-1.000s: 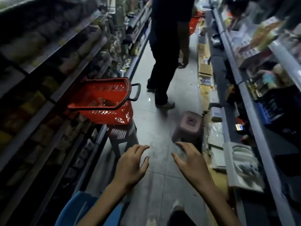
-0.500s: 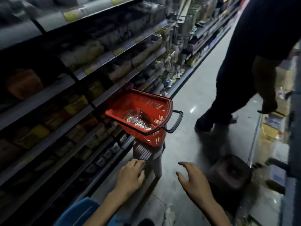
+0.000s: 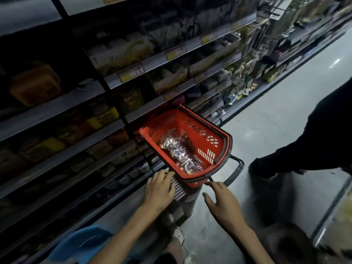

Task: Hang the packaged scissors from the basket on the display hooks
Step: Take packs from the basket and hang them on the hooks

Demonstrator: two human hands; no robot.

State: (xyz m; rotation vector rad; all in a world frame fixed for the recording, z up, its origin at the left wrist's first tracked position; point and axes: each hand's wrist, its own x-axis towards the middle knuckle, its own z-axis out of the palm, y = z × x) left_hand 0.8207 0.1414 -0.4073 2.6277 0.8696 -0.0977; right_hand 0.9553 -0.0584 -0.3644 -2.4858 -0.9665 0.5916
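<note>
A red plastic basket (image 3: 213, 138) with a black rim and handle stands on a stool beside the left shelving. Shiny clear packages of scissors (image 3: 179, 149) lie inside it. My left hand (image 3: 159, 189) rests with fingers spread on the near left corner below the basket's rim, holding nothing. My right hand (image 3: 222, 203) hovers open just before the near rim, fingers apart and empty. Packaged goods hang on display hooks (image 3: 247, 69) further down the aisle on the left.
Dark shelves (image 3: 76, 103) full of boxed goods run along the left. A person in dark clothes (image 3: 312, 141) stands on the grey floor to the right. A brown stool (image 3: 291, 242) sits at lower right, a blue stool (image 3: 80, 244) at lower left.
My view has swung left and down onto the basket. Both hands have come forward to its near edge, the left one now touching it. The person has shifted to the right.
</note>
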